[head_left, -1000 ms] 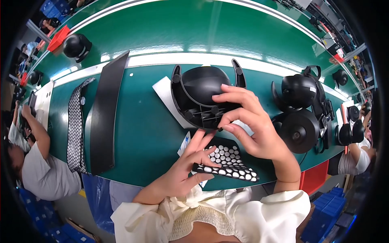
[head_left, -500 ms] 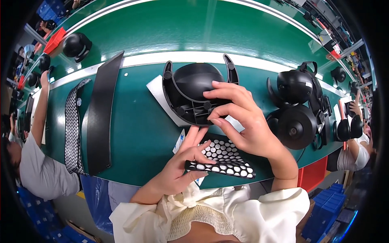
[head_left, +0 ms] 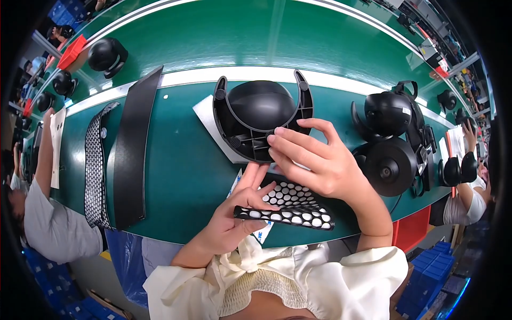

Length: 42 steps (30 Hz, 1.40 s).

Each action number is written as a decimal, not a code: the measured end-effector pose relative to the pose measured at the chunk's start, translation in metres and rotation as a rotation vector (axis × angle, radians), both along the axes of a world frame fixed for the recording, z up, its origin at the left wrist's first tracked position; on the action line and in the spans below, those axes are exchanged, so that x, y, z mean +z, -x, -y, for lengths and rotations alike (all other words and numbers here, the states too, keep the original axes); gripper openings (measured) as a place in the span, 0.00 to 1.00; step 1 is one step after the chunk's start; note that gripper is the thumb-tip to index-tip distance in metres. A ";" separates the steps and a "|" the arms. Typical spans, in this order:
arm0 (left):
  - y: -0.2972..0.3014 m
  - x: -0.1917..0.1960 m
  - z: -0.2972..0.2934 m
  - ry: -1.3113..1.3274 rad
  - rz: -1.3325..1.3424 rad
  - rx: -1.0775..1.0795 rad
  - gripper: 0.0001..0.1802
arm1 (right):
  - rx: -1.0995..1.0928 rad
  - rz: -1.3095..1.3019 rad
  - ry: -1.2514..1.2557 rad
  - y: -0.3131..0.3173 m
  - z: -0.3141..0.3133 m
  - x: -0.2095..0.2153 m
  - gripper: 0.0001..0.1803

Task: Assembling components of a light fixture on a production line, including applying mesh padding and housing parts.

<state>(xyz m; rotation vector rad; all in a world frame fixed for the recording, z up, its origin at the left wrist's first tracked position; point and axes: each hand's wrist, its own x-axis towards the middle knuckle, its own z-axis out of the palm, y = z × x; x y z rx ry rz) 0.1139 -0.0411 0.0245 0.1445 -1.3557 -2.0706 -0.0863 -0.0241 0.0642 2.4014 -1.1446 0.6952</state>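
Observation:
A black U-shaped plastic housing (head_left: 255, 145) with a rounded dome (head_left: 261, 104) and two upright prongs sits before me; round dark pads show on its prongs and ribbed face. My left hand (head_left: 234, 213) pinches a folded black sheet of round white-backed pads (head_left: 296, 216), two of its fingers reaching to the housing's near edge. My right hand (head_left: 320, 160) rests its outstretched fingertips on the housing's ribbed part, right of centre. Whatever lies beneath those fingertips is hidden. Under the housing shows a pale flat piece (head_left: 213, 128).
Left of me lie a long black strip (head_left: 130, 154) and another dotted pad sheet (head_left: 96, 170). Black domed units with straps (head_left: 389, 165) stand at right. A red bin (head_left: 413, 229) is below the table edge. Co-workers sit on both sides.
My right fingertips have come down from a raised, curled pose onto the housing. The pad sheet in my left hand has shifted slightly left. Black units at far left have moved right.

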 end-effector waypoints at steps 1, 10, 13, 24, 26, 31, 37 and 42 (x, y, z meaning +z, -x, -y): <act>0.000 0.001 -0.001 0.004 0.021 -0.007 0.09 | -0.005 -0.003 0.000 0.000 0.000 -0.003 0.07; 0.003 -0.003 0.001 0.030 0.083 0.037 0.08 | -0.045 0.791 -0.144 0.008 -0.002 -0.004 0.11; 0.004 0.000 0.001 0.022 0.085 0.035 0.07 | -0.320 1.047 -0.466 0.014 -0.008 -0.004 0.09; 0.001 -0.013 -0.004 0.242 -0.136 0.062 0.19 | -0.251 1.679 -0.762 -0.009 0.007 0.006 0.15; -0.002 -0.002 -0.005 0.298 -0.109 0.067 0.18 | -0.317 1.701 -0.532 0.007 0.012 0.007 0.14; -0.015 0.005 -0.010 0.157 -0.039 0.069 0.19 | -0.496 0.864 -0.110 0.011 0.094 0.012 0.12; -0.033 0.008 -0.004 0.045 -0.018 0.139 0.25 | -0.877 -0.176 0.204 0.047 0.194 -0.059 0.07; -0.055 0.012 -0.010 -0.311 -0.013 0.402 0.03 | -0.804 -0.523 0.145 0.053 0.216 -0.098 0.02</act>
